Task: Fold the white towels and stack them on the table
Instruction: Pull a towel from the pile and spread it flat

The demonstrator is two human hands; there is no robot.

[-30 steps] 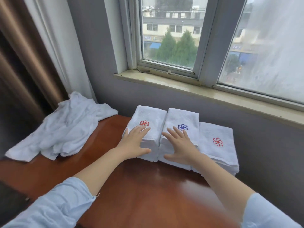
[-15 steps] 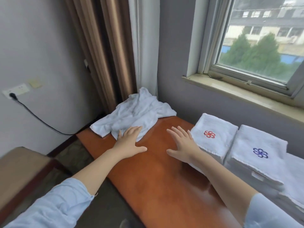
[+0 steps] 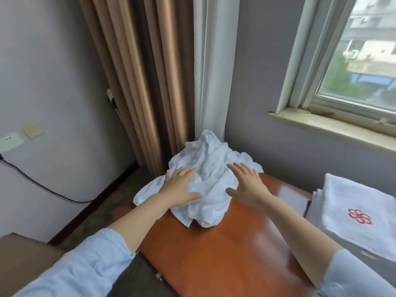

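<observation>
A brown curtain [image 3: 137, 82] hangs in long folds. Just right of it hangs a white curtain [image 3: 214, 71]. Farther right is a window [image 3: 353, 61] above a pale sill [image 3: 321, 125] (trees and buildings outside). Left of the brown curtain, the wall carries a socket [image 3: 10, 141], a yellowish patch [image 3: 33, 130] and a black cable [image 3: 42, 186].

Crumpled white terry towel heap [image 3: 211, 185] lies at the far end of the glossy reddish-brown wooden table [image 3: 225, 258], against the brown pleated curtain [image 3: 139, 82] and white sheer curtain [image 3: 214, 71]. Left hand [image 3: 180, 187] is palm-down on the heap, thumb spread; fingertips sink into a fold, pinch or plain press unclear. Right hand [image 3: 246, 185] is at the heap's right edge, fingers straight and splayed. Folded white towel stack with red flower embroidery [image 3: 353, 213] sits at the table's right, apart from the heap.
</observation>
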